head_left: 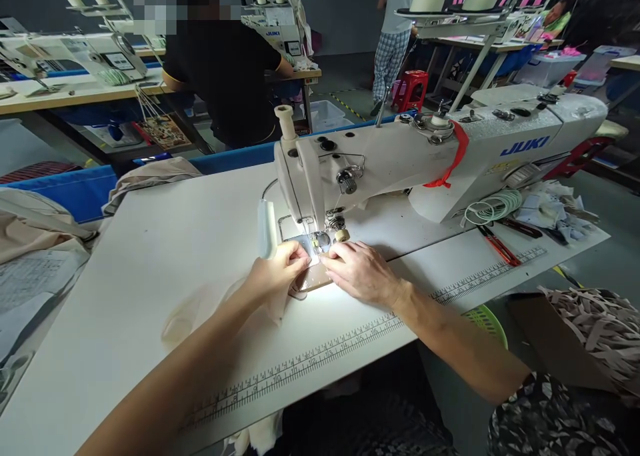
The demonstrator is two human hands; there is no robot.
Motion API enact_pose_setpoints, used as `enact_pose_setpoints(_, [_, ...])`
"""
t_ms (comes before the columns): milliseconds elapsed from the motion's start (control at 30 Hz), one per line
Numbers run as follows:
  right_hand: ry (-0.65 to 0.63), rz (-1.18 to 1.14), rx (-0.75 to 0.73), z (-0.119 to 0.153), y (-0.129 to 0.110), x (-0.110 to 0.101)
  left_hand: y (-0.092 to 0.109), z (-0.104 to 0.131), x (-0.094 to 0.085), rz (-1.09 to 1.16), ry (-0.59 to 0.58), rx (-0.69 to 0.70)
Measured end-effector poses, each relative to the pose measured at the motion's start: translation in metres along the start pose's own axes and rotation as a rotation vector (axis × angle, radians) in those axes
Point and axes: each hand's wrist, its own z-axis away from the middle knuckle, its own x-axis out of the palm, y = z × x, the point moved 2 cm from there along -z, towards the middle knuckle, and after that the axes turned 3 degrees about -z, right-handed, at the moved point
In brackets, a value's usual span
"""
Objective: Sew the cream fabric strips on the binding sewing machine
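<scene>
A white JUKI sewing machine [390, 156] stands on the white table [145, 243], its lamp lighting the needle area. Just left of the presser foot [320, 241] is my left hand [284, 264], thumb and fingers pinched on thin, pale fabric [276, 304] that hangs down over the table. My right hand [357, 271] lies at the right of the foot, its fingertips closed together near the needle plate; what they hold, if anything, is too small to make out.
Red-handled snips [499, 245], a coiled pale cord [494, 206] and fabric scraps [550, 206] lie at the right. Beige cloth [150, 175] rests at the table's back left. A person in black [223, 76] sits ahead; another stands farther back.
</scene>
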Motion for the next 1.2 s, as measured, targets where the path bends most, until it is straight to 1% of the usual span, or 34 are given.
enact_pose_setpoints(100, [-0.005,0.004,0.007,0.0,0.0,-0.001,0.001,-0.001,0.0,-0.025,-0.026,-0.039])
enact_pose_setpoints(333, [-0.003,0.047,0.021,0.0,-0.003,0.001,0.005,0.0,-0.001,-0.022,-0.06,-0.073])
enact_pose_setpoints(467, [-0.006,0.076,0.005,-0.001,-0.006,0.002,0.004,0.001,0.0,-0.035,-0.056,-0.072])
enact_pose_setpoints(533, [-0.008,0.09,-0.006,-0.001,-0.007,0.003,0.003,0.0,0.0,-0.072,-0.049,-0.05])
enact_pose_setpoints(567, [-0.008,0.097,-0.009,-0.001,-0.008,0.004,0.003,0.0,0.0,-0.109,-0.034,-0.017])
enact_pose_setpoints(600, [-0.007,0.103,-0.01,-0.001,-0.008,0.005,0.004,0.001,-0.001,-0.18,0.008,0.049])
enact_pose_setpoints(700, [-0.003,0.12,-0.009,-0.002,-0.01,0.006,0.012,0.009,-0.003,-0.459,0.205,0.335])
enact_pose_setpoints(733, [-0.002,0.123,-0.009,-0.003,-0.01,0.007,0.015,0.015,-0.002,-0.526,0.245,0.424])
enact_pose_setpoints(833, [0.003,0.126,-0.012,-0.004,-0.01,0.008,0.019,0.033,0.006,-0.601,0.275,0.653])
enact_pose_setpoints(900, [0.009,0.122,-0.014,-0.004,-0.01,0.008,0.017,0.045,0.013,-0.649,0.323,0.792])
enact_pose_setpoints(933, [0.012,0.119,-0.014,-0.003,-0.009,0.009,0.016,0.049,0.017,-0.672,0.352,0.838])
enact_pose_setpoints(1000, [0.018,0.113,-0.013,-0.003,-0.009,0.009,0.011,0.054,0.022,-0.714,0.383,0.869])
enact_pose_setpoints(1100, [0.023,0.103,-0.012,-0.003,-0.009,0.007,0.007,0.053,0.027,-0.775,0.372,0.876])
enact_pose_setpoints(1200, [0.037,0.092,-0.003,-0.004,-0.006,0.005,0.009,0.048,0.027,-0.839,0.359,0.886])
